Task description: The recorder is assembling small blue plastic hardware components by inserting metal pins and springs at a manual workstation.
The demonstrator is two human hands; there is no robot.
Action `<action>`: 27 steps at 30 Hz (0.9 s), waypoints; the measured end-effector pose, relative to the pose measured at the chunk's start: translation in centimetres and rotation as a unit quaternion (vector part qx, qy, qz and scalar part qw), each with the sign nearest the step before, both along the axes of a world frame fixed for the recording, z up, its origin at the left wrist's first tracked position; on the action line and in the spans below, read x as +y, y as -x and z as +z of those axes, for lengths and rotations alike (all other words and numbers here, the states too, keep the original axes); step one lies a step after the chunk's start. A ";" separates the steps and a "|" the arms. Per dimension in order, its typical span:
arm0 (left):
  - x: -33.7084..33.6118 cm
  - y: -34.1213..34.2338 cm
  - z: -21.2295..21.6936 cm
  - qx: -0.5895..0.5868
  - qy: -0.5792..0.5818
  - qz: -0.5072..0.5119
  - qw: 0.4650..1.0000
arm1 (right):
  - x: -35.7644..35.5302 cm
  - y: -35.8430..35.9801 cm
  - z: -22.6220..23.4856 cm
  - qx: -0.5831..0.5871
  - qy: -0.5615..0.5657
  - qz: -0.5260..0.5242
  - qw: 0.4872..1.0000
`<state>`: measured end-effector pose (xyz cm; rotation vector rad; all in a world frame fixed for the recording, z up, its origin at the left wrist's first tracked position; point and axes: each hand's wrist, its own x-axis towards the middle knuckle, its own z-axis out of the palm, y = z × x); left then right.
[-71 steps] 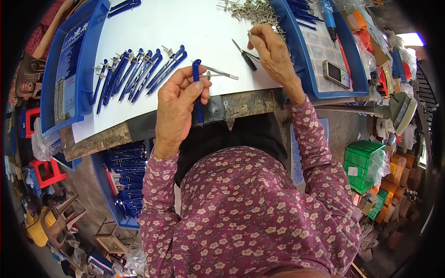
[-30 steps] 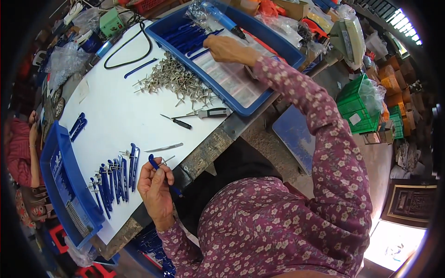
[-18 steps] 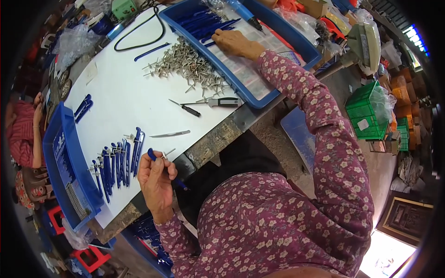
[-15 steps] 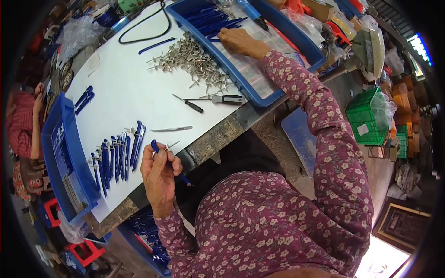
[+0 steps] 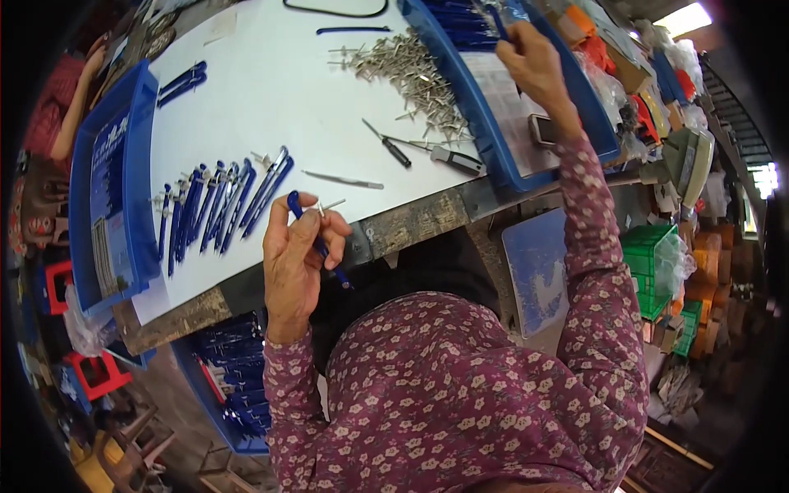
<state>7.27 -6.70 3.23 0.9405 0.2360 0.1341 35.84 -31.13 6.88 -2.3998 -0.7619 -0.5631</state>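
Observation:
My left hand [image 5: 294, 267] is closed at the table's near edge, gripping a blue hook-ended handle [image 5: 293, 203]. A small metal pin piece [image 5: 333, 203] sticks out between its fingers. My right hand [image 5: 538, 70] reaches over the blue tray [image 5: 485, 123] at the right, its fingers closed on a slim blue handle [image 5: 496, 22]. More blue handles [image 5: 464, 29] lie in that tray. Beside it, a heap of metal pin pieces [image 5: 411, 78] spreads over the white tabletop [image 5: 271, 90]. A row of blue handles with metal pieces [image 5: 218, 201] lies left of my left hand.
Tweezers [image 5: 343, 179], a small screwdriver [image 5: 386, 144] and a grey-handled tool [image 5: 456, 160] lie near the front edge. A blue bin [image 5: 148, 181] stands at the left. Below the table is another bin [image 5: 215, 411] of blue pieces. Another person's arm [image 5: 80, 103] shows at far left.
My right hand has lifted from the blue handles, drawing one up. My left hand keeps its hold on the handle and metal piece. The whole view has turned and shifted.

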 end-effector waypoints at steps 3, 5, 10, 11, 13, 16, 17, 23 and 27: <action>0.0 0.2 -0.6 -0.021 -0.019 0.009 1.000 | 1.4 7.1 3.2 0.182 -0.127 0.102 0.970; 0.0 0.1 -0.7 -0.019 -0.015 0.011 1.000 | 2.5 11.9 3.7 0.309 -0.193 0.126 0.923; -0.8 -0.2 -1.1 -0.005 0.017 0.008 1.000 | 6.3 18.3 0.3 0.489 -0.239 0.187 0.817; -0.8 -0.2 -1.1 -0.001 0.022 0.010 1.000 | 7.1 18.8 -0.5 0.511 -0.259 0.193 0.796; -0.9 0.1 -1.2 0.005 0.019 0.023 1.000 | 7.9 19.4 -2.2 0.554 -0.288 0.210 0.752; -1.1 0.3 -1.4 0.012 0.024 0.043 0.999 | 8.6 20.2 -3.1 0.589 -0.302 0.213 0.719; -1.1 0.3 -1.5 0.016 0.029 0.052 0.998 | 8.8 20.4 -3.2 0.606 -0.307 0.210 0.704; -1.7 0.6 -1.3 0.005 0.024 0.034 0.999 | 8.8 20.4 -6.4 0.675 -0.434 0.253 0.540; -2.3 0.9 -1.5 0.009 -0.010 0.038 0.999 | 9.1 20.5 -7.3 0.705 -0.478 0.255 0.457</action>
